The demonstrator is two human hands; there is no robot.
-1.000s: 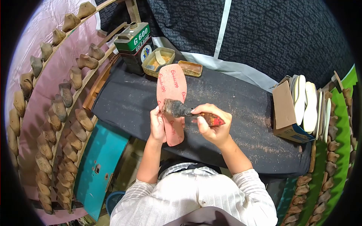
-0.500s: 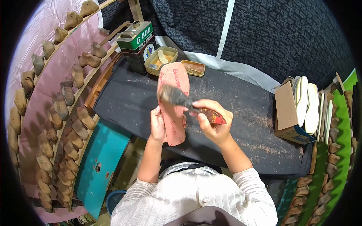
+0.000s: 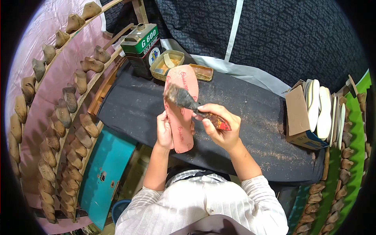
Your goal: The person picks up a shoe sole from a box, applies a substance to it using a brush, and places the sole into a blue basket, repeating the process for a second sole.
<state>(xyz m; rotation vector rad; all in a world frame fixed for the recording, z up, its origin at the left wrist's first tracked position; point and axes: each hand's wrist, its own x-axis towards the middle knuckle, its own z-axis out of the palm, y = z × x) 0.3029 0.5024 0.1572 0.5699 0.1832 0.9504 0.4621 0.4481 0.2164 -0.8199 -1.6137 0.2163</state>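
My left hand (image 3: 165,129) grips a pink insole (image 3: 182,135) by its edges, near its lower half. Red lettering is printed over the insole, which is held lengthwise above the black-covered table. In my right hand (image 3: 220,124) is a brush (image 3: 184,98) with dark, worn bristles and a red-patterned handle. The bristles overlap the upper middle of the insole, at its left edge. Beyond the insole's top end stands an open rectangular tin (image 3: 178,55) with amber residue and a pale flat scraper-like piece in it.
A green-and-black can (image 3: 141,47) stands at the back left, and a shallow tin lid (image 3: 203,72) lies beside the open tin. A cardboard box (image 3: 299,113) of pale soles sits at the table's right. Racks of wooden shoe lasts (image 3: 62,111) flank both sides. Crumbs dot the black cloth (image 3: 250,129).
The brush has shifted slightly left and its bristles now show sharper against the insole. The insole has tilted a little in my left hand.
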